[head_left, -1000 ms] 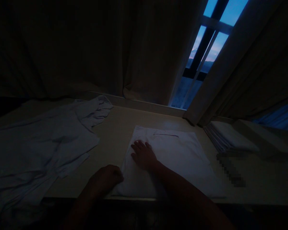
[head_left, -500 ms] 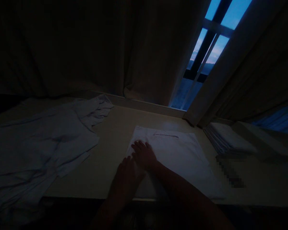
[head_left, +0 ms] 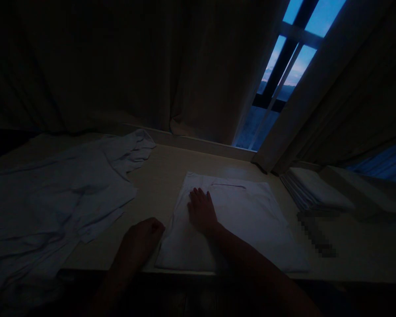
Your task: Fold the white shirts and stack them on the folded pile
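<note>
A folded white shirt point(head_left: 251, 220) lies flat on the pale table, with a dark slit like a pocket edge near its far side. My right hand point(head_left: 203, 210) rests on its upper left part, palm down and fingers stretched out. At the shirt's left edge, my left hand point(head_left: 141, 240) is closed, fingers curled, and its fingertips seem to pinch the fabric border. The dim light hides the exact grip.
An unfolded white garment point(head_left: 53, 193) spreads over the left of the table point(head_left: 145, 198). To the right stand a stack of folded white cloth point(head_left: 317, 189) and a pale box-like block point(head_left: 366, 189). A blurred dark object point(head_left: 317, 235) lies nearby. Curtains point(head_left: 201, 66) hang behind.
My left hand has gone from lying flat on the shirt to its left edge, and its fingers have closed. My right hand has shifted slightly right, still flat.
</note>
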